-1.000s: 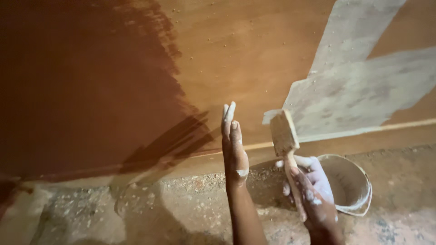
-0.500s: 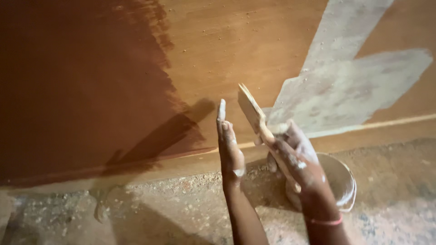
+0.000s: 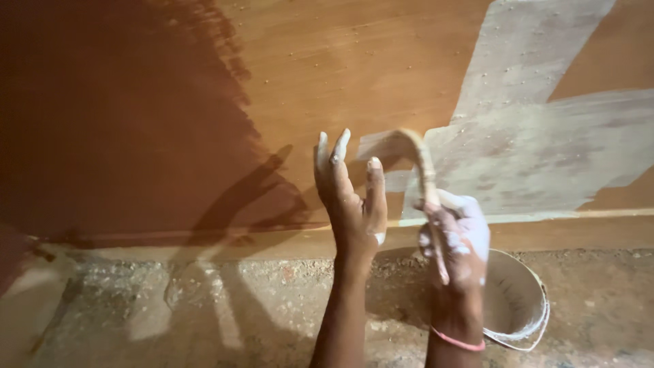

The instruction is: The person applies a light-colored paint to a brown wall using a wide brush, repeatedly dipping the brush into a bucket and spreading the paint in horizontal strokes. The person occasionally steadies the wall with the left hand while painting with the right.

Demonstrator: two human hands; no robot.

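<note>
Brush (image 3: 415, 153) is what we have in our right hand (image 3: 455, 242), held up in front of the brown wall (image 3: 354, 61), its bristle end bent over towards the left just beside the edge of the pale painted patch (image 3: 538, 157). Our right hand is closed around the wooden handle, fingers wrapped tight low down on it, and it is smeared with white paint. Our left hand (image 3: 354, 204) is empty, raised with the fingers straight and close together, open flat, fingertips whitened, close to the bristles but we cannot tell whether it touches them, since that end is blurred. Below the right wrist, which wears a thin pink band (image 3: 458, 339), a white bucket (image 3: 521, 307) sits on the rough dusty floor (image 3: 204, 307) against the foot of the wall. The left part of the wall lies in dark shadow. We judge that this tool is light, with a stiff handle and soft, springy bristles that flex easily; wet paint may make the handle slippery, so a firm grip around the middle or lower handle, clear of the bristles, looks like the best hold.
</note>
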